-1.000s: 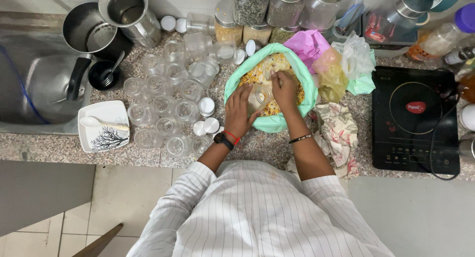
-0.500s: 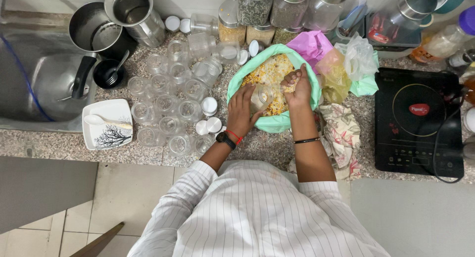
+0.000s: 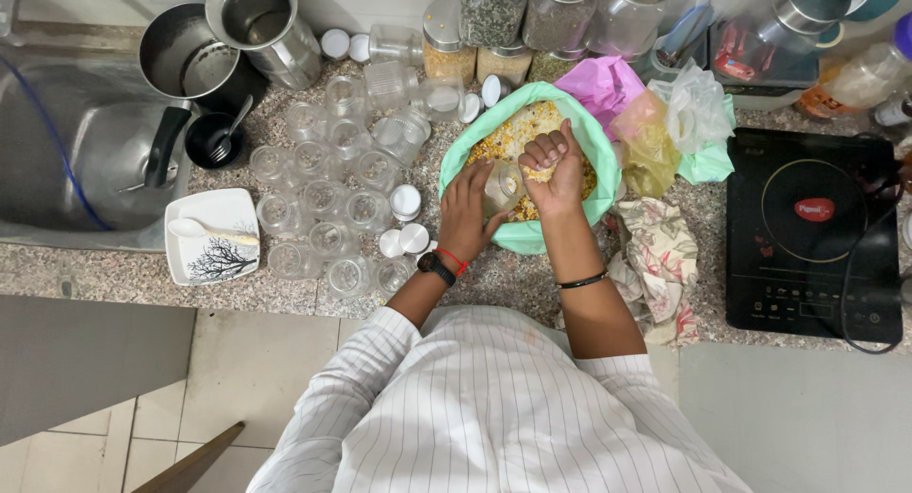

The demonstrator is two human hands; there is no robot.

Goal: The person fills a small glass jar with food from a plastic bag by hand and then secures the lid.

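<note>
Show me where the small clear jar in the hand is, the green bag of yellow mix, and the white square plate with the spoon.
small clear jar (image 3: 501, 186), head view, on its glass side.
green bag (image 3: 532, 235), head view, on its near rim.
white square plate (image 3: 217, 262), head view, on its patterned face.

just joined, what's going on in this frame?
A person stands at a granite counter, both hands over a green bag of yellow mix. The left hand holds a small clear jar tilted over the bag; the right hand is closed around a fistful of mix just above the jar's mouth. The jar looks mostly empty. Many empty clear jars and white lids sit to the left, and an induction cooktop to the right.
</note>
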